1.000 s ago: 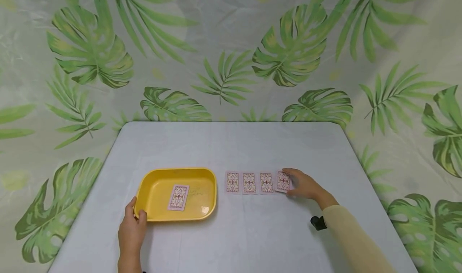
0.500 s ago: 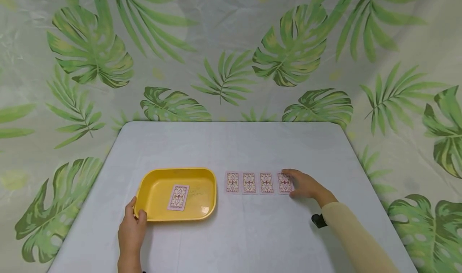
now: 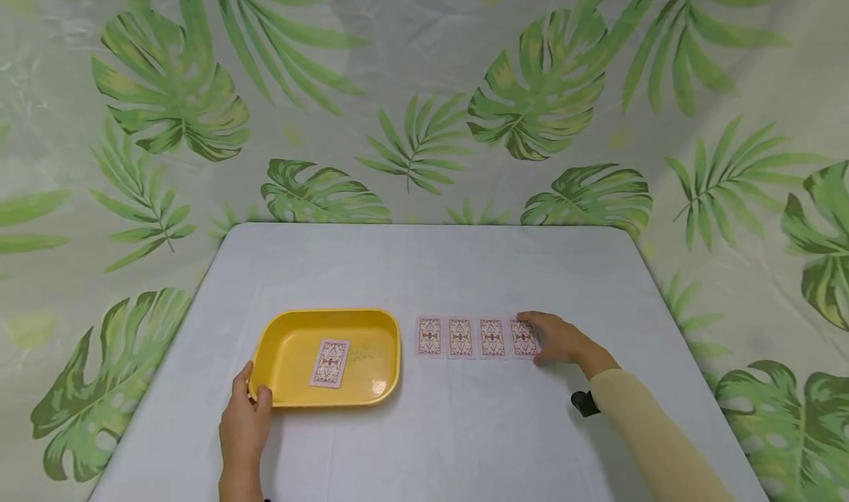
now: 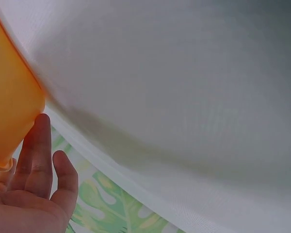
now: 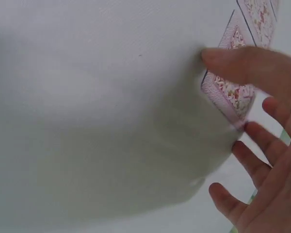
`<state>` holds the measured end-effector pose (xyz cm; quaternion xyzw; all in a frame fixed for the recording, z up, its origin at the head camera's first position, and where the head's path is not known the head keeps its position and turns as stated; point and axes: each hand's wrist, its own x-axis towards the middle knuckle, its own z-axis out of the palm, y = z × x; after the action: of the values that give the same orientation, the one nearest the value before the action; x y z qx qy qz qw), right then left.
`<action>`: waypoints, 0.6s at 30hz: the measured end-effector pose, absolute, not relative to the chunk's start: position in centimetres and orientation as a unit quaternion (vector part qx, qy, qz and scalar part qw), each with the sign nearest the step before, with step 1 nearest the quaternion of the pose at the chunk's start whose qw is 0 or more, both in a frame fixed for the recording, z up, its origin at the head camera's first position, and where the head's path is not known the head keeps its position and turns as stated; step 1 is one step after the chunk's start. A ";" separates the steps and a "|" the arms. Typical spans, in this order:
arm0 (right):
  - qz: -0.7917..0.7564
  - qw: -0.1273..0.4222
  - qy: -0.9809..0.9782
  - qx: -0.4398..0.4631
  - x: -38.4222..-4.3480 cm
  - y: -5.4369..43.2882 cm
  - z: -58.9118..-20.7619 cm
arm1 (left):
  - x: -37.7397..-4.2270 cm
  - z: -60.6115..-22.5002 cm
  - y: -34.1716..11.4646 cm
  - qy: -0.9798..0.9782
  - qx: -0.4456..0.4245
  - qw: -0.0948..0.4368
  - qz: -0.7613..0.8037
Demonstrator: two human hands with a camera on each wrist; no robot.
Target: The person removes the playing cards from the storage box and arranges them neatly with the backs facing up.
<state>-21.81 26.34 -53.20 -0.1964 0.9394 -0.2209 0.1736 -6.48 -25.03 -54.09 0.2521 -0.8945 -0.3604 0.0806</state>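
A yellow tray (image 3: 391, 354) stands at the left of the table, with one patterned playing card (image 3: 329, 363) lying face down in it. My left hand (image 3: 244, 424) grips the tray's left end near its front corner; in the left wrist view, fingers touch the tray's outer wall (image 4: 14, 92). Right of the tray, several face-down cards lie in a row, among them the leftmost card (image 3: 429, 337). Over the right-end card (image 3: 522, 337) is my right hand (image 3: 564, 341), partly covering it. The right wrist view has the thumb across this flat card (image 5: 233, 92), fingers spread at its edge.
A pale cloth covers the table (image 3: 424, 266). Behind it hangs a leaf-print sheet (image 3: 424, 119), which also shows along both sides. Two more cards, the second (image 3: 460, 338) and the third (image 3: 492, 338), lie between the row's ends with narrow gaps.
The right-end card, slightly tilted one second ago, now lies flat and in line with the others. My right hand shifted slightly right with it. The left hand holds its place on the tray.
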 end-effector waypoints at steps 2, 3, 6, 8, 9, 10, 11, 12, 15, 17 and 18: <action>-0.209 0.174 0.944 -0.188 -21.9 25.9 -53.2 | -6.5 -54.1 -25.1 -0.894 0.253 0.080 -0.362; -0.204 0.172 0.946 -0.186 -22.0 25.6 -53.2 | -6.5 -54.1 -25.1 -0.893 0.253 0.079 -0.363; -0.201 0.152 0.951 -0.181 -22.2 24.3 -53.0 | -6.4 -54.1 -25.2 -0.891 0.254 0.073 -0.368; -0.213 0.137 0.950 -0.183 -22.4 23.1 -52.4 | -6.4 -54.0 -25.2 -0.891 0.252 0.069 -0.371; -0.217 0.129 0.949 -0.188 -22.4 22.4 -52.1 | -6.5 -54.0 -25.2 -0.891 0.250 0.068 -0.372; -0.221 0.125 0.948 -0.191 -22.4 21.7 -51.6 | -6.5 -54.0 -25.2 -0.892 0.248 0.067 -0.372; -0.224 0.122 0.947 -0.196 -22.4 20.8 -51.1 | -6.5 -54.0 -25.2 -0.892 0.247 0.067 -0.372; -0.224 0.120 0.945 -0.205 -22.4 19.9 -50.6 | -6.5 -54.1 -25.2 -0.893 0.246 0.071 -0.371; -0.216 0.117 0.939 -0.240 -22.3 16.7 -49.1 | -6.5 -54.2 -25.2 -0.894 0.244 0.078 -0.368; -0.211 0.115 0.934 -0.263 -22.2 14.4 -48.4 | -6.5 -54.3 -25.3 -0.893 0.244 0.078 -0.371; -0.208 0.115 0.932 -0.275 -22.2 13.2 -48.1 | -6.5 -54.4 -25.3 -0.892 0.244 0.077 -0.373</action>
<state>-22.16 13.21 -48.14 -0.2751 0.9316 -0.2082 0.1148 -6.52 -25.27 -54.38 0.2441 -0.8918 -0.3730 0.0773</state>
